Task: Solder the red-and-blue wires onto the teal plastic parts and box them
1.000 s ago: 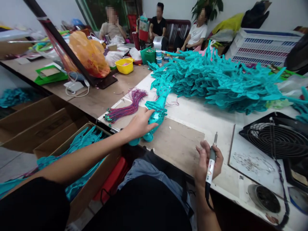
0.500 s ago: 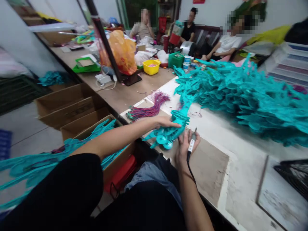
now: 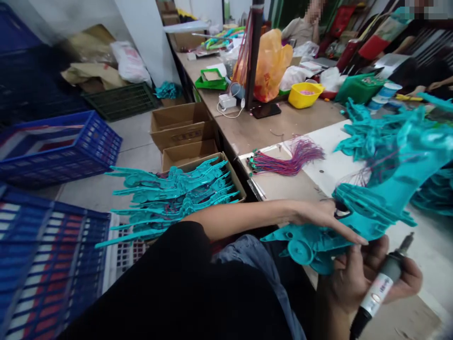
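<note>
My left hand (image 3: 313, 216) grips a turquoise plastic toy body (image 3: 396, 189), its index finger stretched along the side. A round disc-like part (image 3: 301, 251) sits at the toy's lower end, and thin wires show behind its upper part. My right hand (image 3: 354, 278) holds a pen-shaped electric screwdriver (image 3: 381, 285), grey with a white label, its tip pointing up and away. That hand's thumb and fingertips also touch the toy's underside. A bundle of red and purple wires (image 3: 297, 156) with small green ends lies on the table beyond my left forearm.
Similar turquoise parts (image 3: 177, 198) are stacked in a cardboard box at my left. More turquoise pieces (image 3: 368, 127) pile on the table at right. A dark post (image 3: 254, 56), phone (image 3: 266, 110) and yellow basket (image 3: 305, 96) stand or lie farther back. Blue crates (image 3: 53, 255) fill the left side. People sit behind.
The view has swung left, bringing the crates and boxes into sight. The toy and both hands now appear larger and farther right in view; both grips stay the same.
</note>
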